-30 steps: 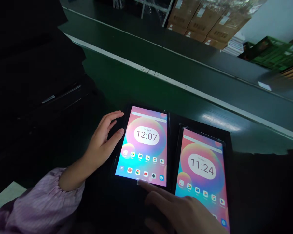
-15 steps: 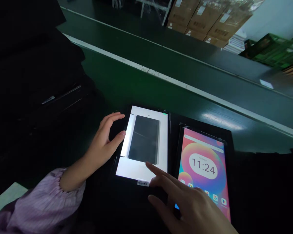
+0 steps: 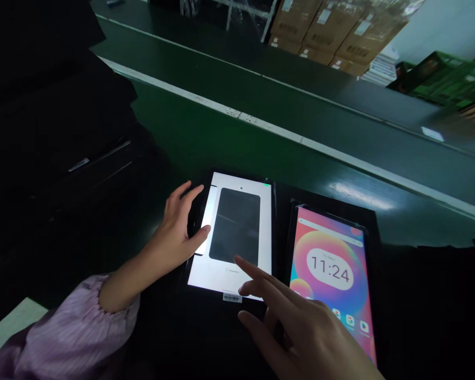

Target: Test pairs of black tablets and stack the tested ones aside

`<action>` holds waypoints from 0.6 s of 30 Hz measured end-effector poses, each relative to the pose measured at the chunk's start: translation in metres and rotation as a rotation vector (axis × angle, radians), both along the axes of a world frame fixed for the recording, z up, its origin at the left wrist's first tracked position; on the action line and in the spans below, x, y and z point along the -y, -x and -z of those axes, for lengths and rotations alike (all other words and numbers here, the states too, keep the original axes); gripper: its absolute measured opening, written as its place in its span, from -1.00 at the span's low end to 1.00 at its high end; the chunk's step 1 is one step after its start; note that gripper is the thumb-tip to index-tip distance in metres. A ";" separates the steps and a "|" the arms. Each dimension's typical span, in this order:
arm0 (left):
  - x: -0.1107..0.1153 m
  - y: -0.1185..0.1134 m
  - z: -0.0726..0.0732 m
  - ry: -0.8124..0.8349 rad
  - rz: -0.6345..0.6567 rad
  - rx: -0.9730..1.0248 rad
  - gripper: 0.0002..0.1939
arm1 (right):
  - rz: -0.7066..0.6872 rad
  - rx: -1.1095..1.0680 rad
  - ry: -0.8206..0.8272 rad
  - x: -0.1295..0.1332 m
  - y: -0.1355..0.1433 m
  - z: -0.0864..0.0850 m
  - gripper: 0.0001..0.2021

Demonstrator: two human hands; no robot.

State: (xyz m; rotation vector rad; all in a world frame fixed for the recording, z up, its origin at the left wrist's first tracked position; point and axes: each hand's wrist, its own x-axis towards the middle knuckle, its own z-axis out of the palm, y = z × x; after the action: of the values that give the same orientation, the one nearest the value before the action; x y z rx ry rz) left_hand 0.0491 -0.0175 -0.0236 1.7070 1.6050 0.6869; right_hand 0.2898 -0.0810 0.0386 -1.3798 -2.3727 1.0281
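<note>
A tablet (image 3: 235, 227) lies in the middle with a white screen showing a dark rounded card; a small barcode label sticks out at its lower edge. My left hand (image 3: 178, 227) is at its left side, fingers apart, the thumb over the screen's left edge. My right hand (image 3: 296, 322) is over the lower right corner with fingers spread, the index fingertip at the bottom of the dark card; whether it touches the glass is unclear. To the right lies a second tablet (image 3: 330, 269) showing 11:24 on a colourful home screen, partly covered by my right hand.
Dark stacked items (image 3: 63, 132) fill the left side. Beyond the tablets runs a green surface (image 3: 206, 142) with a pale strip (image 3: 269, 125). Cardboard boxes (image 3: 320, 31) and green crates (image 3: 439, 79) stand at the back. A pale sheet (image 3: 13, 324) is at the lower left.
The dark card on the middle tablet's screen looks slightly larger, and small text shows below it. My left thumb has moved right over the screen edge; my right index finger has risen slightly.
</note>
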 end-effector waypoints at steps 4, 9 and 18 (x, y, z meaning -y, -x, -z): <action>0.000 0.000 -0.005 0.042 -0.036 0.061 -0.30 | 0.016 -0.015 -0.013 0.000 -0.003 -0.002 -0.74; 0.000 -0.002 -0.009 0.060 -0.049 0.047 -0.31 | 0.028 0.033 -0.064 0.002 -0.006 -0.004 -0.74; 0.002 -0.002 -0.008 0.059 -0.051 0.032 -0.31 | -0.026 0.133 0.087 0.005 -0.008 -0.007 -0.80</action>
State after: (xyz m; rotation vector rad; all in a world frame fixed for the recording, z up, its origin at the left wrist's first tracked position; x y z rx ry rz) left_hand 0.0508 -0.0194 -0.0153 1.6100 1.6359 0.6816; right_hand 0.2980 -0.0858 0.0452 -1.4953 -2.4732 1.0904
